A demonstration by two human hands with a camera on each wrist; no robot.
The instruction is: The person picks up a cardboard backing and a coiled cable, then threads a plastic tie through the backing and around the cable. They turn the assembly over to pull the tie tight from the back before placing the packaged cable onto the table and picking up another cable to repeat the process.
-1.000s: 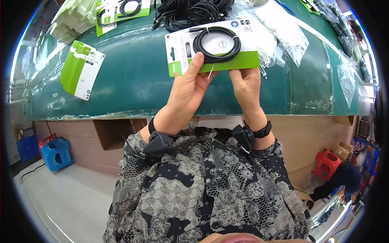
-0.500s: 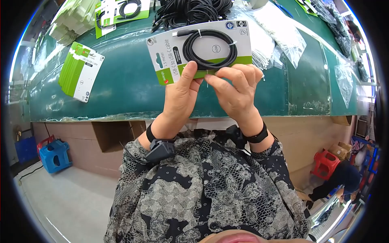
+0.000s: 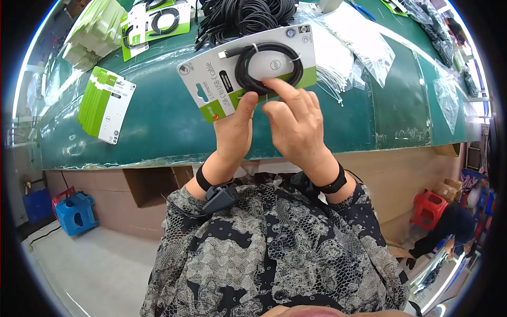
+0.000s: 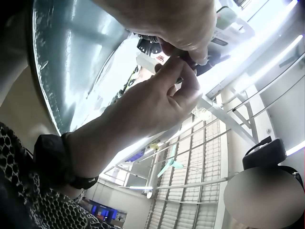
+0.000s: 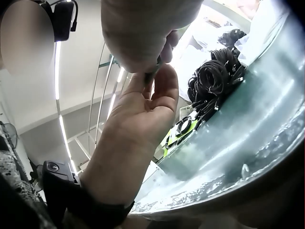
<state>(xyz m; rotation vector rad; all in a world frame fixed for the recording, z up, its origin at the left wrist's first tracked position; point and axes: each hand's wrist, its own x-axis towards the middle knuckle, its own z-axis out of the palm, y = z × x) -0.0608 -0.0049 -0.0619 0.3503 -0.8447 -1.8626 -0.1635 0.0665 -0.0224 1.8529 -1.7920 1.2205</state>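
In the head view, my left hand (image 3: 234,132) holds a white and green card (image 3: 208,71) by its lower edge, thumb on the front and most fingers hidden behind. A coiled black USB-C cable (image 3: 297,63) lies against the card, bound with white ties. My right hand (image 3: 297,121) touches the lower inside of the coil with its extended index finger. Its thumb side stays apart below, and a short white tie end (image 3: 265,97) shows between. The left wrist view shows the right hand (image 4: 152,98) close beside the left hand (image 4: 167,19).
A fanned stack of cards (image 3: 103,105) lies left on the green table (image 3: 163,116). Behind are packed cables (image 3: 166,22), a card pile (image 3: 95,34) and a heap of black cables (image 3: 248,18). White ties (image 3: 331,68) and a plastic bag (image 3: 369,45) lie right.
The card has shifted left and toward me, tilting further. The right hand came from behind the card's lower edge to its front, and its index finger moved up onto the coil.
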